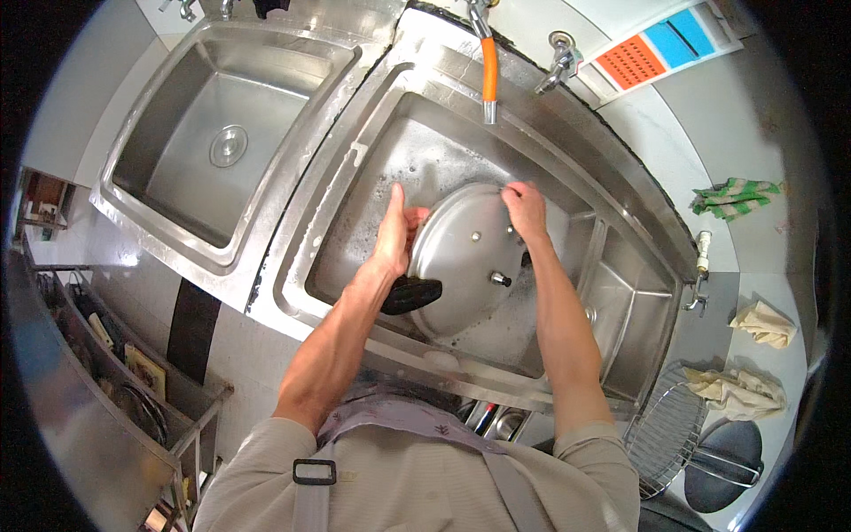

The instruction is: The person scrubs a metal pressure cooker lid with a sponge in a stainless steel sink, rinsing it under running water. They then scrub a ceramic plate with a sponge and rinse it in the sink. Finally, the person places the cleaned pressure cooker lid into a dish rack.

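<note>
A round metal pressure-cooker lid (465, 266) with small valves and a black handle (413, 295) is held tilted over the large steel sink basin. At its upper right edge, my right hand (527, 207) is closed on the rim. My left hand (397, 233) rests against the lid's left edge with the thumb raised; the fingers are partly hidden behind the rim. Drops and dark specks lie on the basin floor (425, 156). Above the basin hangs a faucet with an orange hose (490, 70) and a metal tip.
A second steel sink (229, 146) with a round drain adjoins on the left. A wall tap (558, 63) and a smaller basin section (625, 306) are at the right. Farther right are cloths (738, 392), a wire rack (668, 432) and a dark pan (725, 465). Metal shelving (120, 412) stands lower left.
</note>
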The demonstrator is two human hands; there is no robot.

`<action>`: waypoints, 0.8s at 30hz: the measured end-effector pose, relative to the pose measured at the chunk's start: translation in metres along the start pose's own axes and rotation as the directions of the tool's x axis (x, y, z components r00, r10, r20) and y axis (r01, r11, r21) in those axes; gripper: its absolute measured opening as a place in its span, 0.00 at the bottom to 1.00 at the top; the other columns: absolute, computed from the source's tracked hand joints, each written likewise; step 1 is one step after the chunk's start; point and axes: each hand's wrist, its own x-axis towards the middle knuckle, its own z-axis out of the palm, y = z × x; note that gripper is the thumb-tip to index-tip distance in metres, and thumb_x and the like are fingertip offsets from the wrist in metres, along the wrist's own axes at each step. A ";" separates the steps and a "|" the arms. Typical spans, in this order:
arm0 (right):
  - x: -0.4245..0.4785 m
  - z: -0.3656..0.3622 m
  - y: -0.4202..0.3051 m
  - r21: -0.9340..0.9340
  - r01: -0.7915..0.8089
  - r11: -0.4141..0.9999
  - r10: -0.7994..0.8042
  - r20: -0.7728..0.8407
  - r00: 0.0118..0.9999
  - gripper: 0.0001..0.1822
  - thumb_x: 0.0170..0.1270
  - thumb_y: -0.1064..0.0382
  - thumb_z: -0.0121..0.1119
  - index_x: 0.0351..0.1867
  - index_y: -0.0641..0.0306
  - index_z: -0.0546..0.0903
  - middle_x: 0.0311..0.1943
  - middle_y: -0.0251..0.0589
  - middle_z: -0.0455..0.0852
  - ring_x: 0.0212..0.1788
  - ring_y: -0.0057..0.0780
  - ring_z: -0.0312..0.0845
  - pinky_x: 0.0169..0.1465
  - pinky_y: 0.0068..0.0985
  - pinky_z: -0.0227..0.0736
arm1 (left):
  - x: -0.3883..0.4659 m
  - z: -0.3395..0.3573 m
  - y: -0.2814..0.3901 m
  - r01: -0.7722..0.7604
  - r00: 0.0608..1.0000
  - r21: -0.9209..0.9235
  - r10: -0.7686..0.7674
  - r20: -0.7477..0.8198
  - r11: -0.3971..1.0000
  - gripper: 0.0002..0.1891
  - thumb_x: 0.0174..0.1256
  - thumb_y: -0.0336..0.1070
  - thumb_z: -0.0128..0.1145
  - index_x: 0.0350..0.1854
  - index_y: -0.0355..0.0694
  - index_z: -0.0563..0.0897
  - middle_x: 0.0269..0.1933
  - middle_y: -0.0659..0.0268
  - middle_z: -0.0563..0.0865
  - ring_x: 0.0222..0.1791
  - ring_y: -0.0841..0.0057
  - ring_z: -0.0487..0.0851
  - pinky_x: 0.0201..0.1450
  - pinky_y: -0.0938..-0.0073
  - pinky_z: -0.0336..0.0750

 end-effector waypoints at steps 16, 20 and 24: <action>-0.033 0.023 -0.061 0.164 0.265 0.950 -0.234 -0.185 0.954 0.07 0.65 0.64 0.64 0.37 0.66 0.85 0.41 0.47 0.82 0.44 0.42 0.79 0.49 0.34 0.74 | 0.004 -0.015 0.013 0.117 0.966 -0.249 -0.052 0.252 0.962 0.55 0.64 0.86 0.25 0.48 0.28 0.81 0.37 0.60 0.88 0.36 0.71 0.85 0.46 0.71 0.80; -0.094 0.037 -0.126 0.231 0.644 0.729 -0.654 -0.044 0.756 0.03 0.59 0.71 0.65 0.34 0.65 0.83 0.42 0.45 0.80 0.46 0.44 0.78 0.50 0.38 0.75 | 0.023 -0.036 0.007 0.235 0.815 -0.363 0.021 0.580 0.902 0.60 0.61 0.88 0.26 0.52 0.23 0.80 0.41 0.54 0.89 0.41 0.68 0.86 0.49 0.68 0.81; -0.130 0.024 -0.130 0.287 0.683 0.671 -0.734 0.135 0.665 0.03 0.58 0.71 0.65 0.33 0.64 0.83 0.42 0.41 0.80 0.45 0.42 0.77 0.51 0.40 0.76 | 0.006 -0.012 0.014 0.202 0.918 -0.325 -0.063 0.391 0.924 0.63 0.59 0.89 0.26 0.56 0.18 0.77 0.47 0.45 0.88 0.48 0.59 0.86 0.57 0.60 0.79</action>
